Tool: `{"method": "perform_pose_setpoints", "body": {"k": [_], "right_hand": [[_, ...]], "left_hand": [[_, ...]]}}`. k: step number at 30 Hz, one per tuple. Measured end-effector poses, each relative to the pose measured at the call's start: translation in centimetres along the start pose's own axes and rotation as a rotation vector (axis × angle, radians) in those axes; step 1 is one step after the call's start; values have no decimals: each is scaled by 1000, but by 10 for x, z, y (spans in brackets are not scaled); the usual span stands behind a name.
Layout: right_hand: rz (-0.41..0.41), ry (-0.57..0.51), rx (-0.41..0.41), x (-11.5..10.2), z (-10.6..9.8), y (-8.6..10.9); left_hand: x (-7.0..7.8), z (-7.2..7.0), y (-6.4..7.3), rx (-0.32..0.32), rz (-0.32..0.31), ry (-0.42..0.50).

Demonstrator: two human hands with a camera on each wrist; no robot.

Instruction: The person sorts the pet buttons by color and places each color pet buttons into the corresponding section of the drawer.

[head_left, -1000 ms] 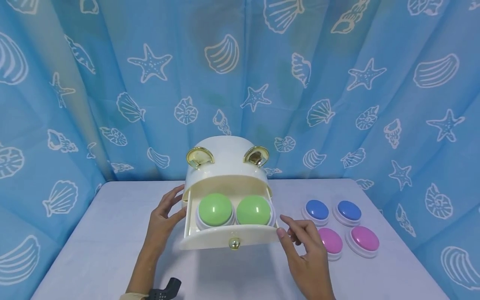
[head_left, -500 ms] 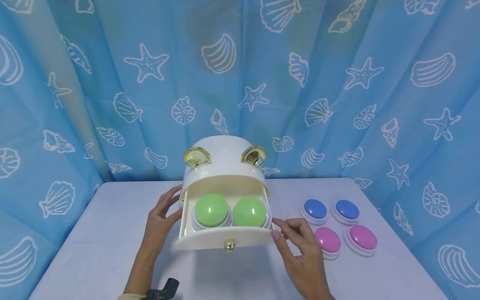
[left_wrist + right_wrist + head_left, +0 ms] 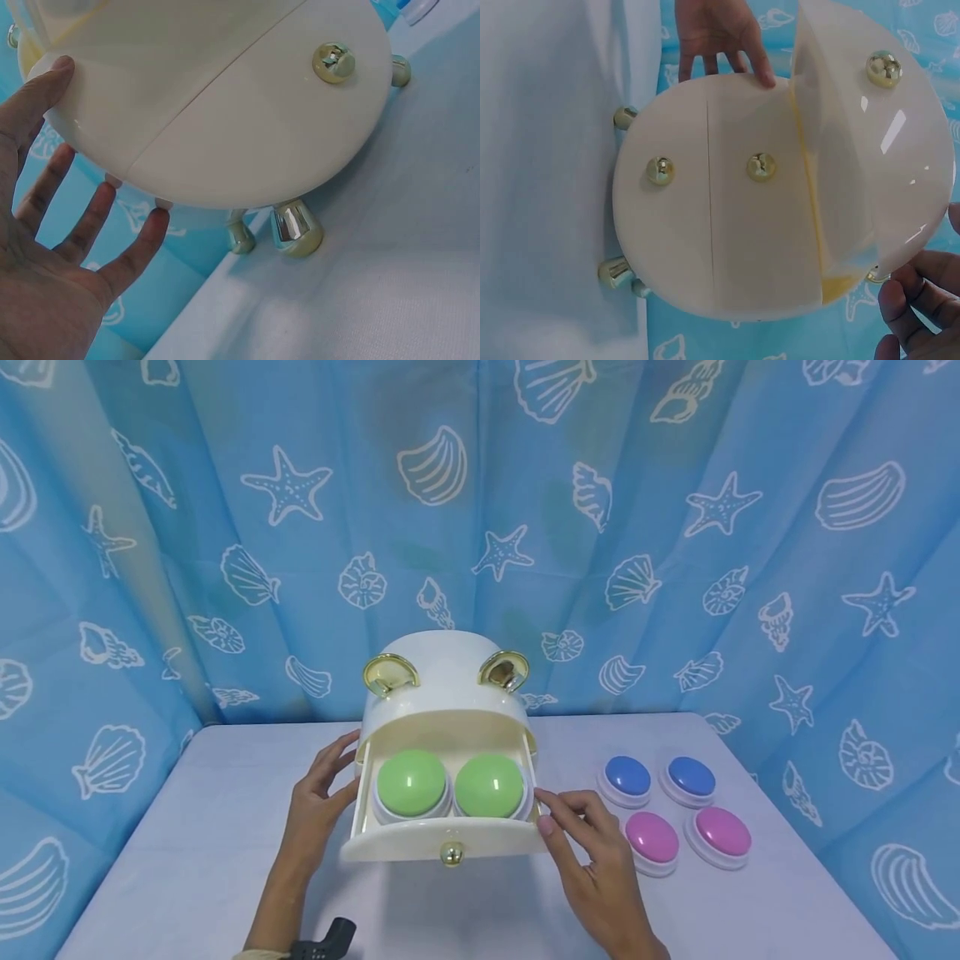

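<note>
In centre of the frame, pinching the pulled-out drawer (image 3: 401,842) of green buttons (image 3: 411,782) with the right hand (image 3: 597,864), touching the white box (image 3: 450,667) with spread fingers of the left hand (image 3: 315,810)

a blue seashell-print curtain (image 3: 480,485) hangs behind a white-covered table (image 3: 202,827).

One white drawer box (image 3: 447,697), two gold ears (image 3: 391,675), three gold knobs (image 3: 761,166), three visible gold feet (image 3: 615,271). Two green-topped discs (image 3: 411,783). At the head view's four o'clock, two blue-topped discs (image 3: 627,776), two pink-topped discs (image 3: 652,837).
</note>
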State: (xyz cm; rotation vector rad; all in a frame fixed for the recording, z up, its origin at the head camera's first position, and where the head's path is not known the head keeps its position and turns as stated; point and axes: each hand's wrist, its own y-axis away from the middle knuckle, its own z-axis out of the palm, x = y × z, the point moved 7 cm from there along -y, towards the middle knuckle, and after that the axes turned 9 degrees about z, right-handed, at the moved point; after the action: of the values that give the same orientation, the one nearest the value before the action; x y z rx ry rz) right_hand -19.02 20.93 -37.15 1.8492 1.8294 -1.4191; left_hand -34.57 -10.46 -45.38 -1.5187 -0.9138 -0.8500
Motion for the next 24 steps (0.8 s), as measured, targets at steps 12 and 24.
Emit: {"method": "perform_pose_setpoints", "body": {"k": [12,24], "right_hand": [[24,-27,212,-12,-20,18],[80,-276,-33,-45,20,54]], "left_hand": [[3,4,1,-12,0,20],[2,0,0,-3,-9,-3]]}}
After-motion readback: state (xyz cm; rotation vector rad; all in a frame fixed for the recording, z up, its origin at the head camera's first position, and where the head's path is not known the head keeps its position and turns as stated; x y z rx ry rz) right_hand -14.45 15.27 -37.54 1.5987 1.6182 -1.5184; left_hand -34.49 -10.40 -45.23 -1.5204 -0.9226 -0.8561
